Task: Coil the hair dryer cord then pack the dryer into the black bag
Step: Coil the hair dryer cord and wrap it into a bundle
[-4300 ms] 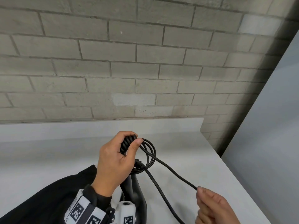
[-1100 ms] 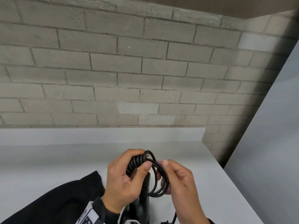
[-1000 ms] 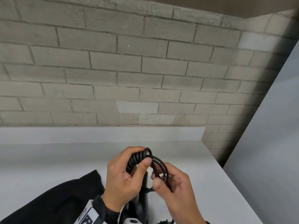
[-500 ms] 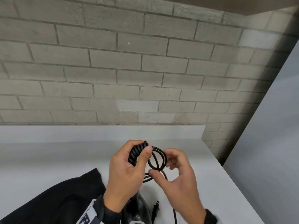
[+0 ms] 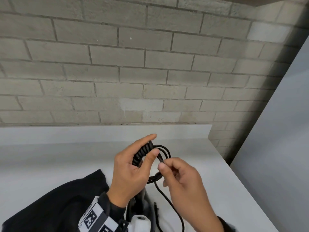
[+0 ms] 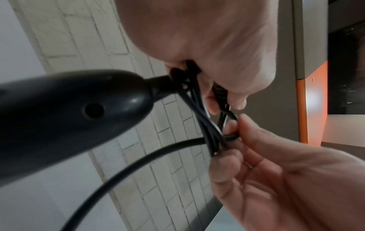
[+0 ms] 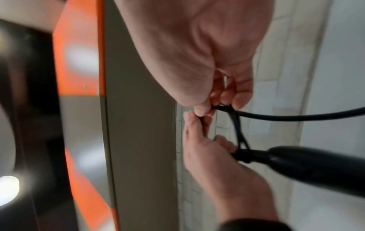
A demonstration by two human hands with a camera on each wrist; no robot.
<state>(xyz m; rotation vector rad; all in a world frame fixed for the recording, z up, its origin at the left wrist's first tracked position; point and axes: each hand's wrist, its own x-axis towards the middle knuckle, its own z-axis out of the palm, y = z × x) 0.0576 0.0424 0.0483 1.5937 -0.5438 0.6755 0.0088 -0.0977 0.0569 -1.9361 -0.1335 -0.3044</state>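
My left hand [image 5: 148, 148] grips the black cord's coiled loops [image 5: 164, 149] together with the ribbed cord end [image 5: 142, 154] of the hair dryer. The black dryer handle [image 5: 141, 197] hangs below that hand and fills the left wrist view as the handle [image 6: 69, 118]. Beside my left thumb, the right hand [image 5: 164, 164] pinches a strand of the cord between thumb and forefinger. A loose cord tail [image 5: 168, 202] trails down toward the bottom edge. The black bag [image 5: 50, 208] lies on the white counter at the lower left, under my left forearm.
The white counter [image 5: 50, 161] runs back to a low white ledge under a grey brick wall [image 5: 133, 72]. A grey panel [image 5: 275, 148] closes off the right side. The counter's right edge lies close to my right hand.
More cord has been wound into loops in my left hand. In the last half second my right hand has closed from loosely spread fingers into a pinch on the cord next to my left thumb.
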